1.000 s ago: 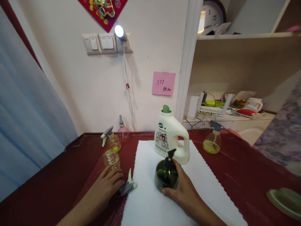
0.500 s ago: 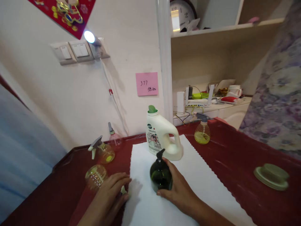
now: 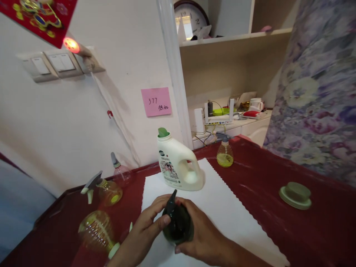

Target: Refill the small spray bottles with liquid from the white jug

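Observation:
A dark green pump bottle [image 3: 178,222] with a black pump head stands over the white sheet, tilted slightly in view. My right hand [image 3: 200,235] wraps around its body from the right. At the neck, just under the pump head, my left hand [image 3: 147,226] closes on it with thumb and fingers. Behind both hands a cream detergent jug [image 3: 179,167] stands upright, its cap off and a green spout showing in the mouth. Left of my left hand, a clear spray bottle [image 3: 96,226] with a pale green collar lies on its side.
The white sheet [image 3: 228,215] covers part of the dark red tabletop [image 3: 256,163]. A yellow spray bottle [image 3: 111,193] and a pink one [image 3: 122,173] are at the left. Another spray bottle [image 3: 224,155] stands back right, with a pale green lid [image 3: 296,194] nearer me.
My left hand has come from the table at the left onto the pump bottle's neck. The bottle remains in my right hand. The view has turned to the right.

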### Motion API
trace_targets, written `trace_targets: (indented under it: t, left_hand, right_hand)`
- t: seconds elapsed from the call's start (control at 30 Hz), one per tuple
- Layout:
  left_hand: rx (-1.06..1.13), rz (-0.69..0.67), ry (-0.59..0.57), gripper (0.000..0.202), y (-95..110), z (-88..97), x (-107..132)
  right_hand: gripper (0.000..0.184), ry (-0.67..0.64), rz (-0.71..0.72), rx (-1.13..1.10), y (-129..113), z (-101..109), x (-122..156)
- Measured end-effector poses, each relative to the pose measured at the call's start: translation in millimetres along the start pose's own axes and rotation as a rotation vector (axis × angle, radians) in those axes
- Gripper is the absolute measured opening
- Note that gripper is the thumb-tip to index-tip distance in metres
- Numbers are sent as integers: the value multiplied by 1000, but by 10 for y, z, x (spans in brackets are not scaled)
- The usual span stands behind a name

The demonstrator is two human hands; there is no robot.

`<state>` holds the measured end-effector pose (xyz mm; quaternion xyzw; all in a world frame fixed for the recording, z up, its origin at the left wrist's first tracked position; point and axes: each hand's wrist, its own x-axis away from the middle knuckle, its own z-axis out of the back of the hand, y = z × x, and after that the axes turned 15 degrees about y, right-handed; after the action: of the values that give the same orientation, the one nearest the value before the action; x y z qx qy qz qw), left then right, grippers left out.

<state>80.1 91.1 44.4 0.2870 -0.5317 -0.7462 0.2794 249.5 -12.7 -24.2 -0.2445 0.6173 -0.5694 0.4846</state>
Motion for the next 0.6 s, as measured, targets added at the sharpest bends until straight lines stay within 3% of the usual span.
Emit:
trace_targets:
  t: [0.23,0.4,0.5,0.6]
  left_hand:
    - [20,2,262,47,-126,-81,60]
    - [52,77,139,63,-129,-68,144]
    - [-12,45,116,47,-116,-19,159]
    - [-36,-12,187,37,-49,-13,127]
  right_hand:
    - [108,-47,4,79,-22,-46,30]
    - [102,-45,56,65,-57,-49,36]
    - [99,-48,99,45,-56,-46,32]
    - [102,-33,67,68,-18,-60,35]
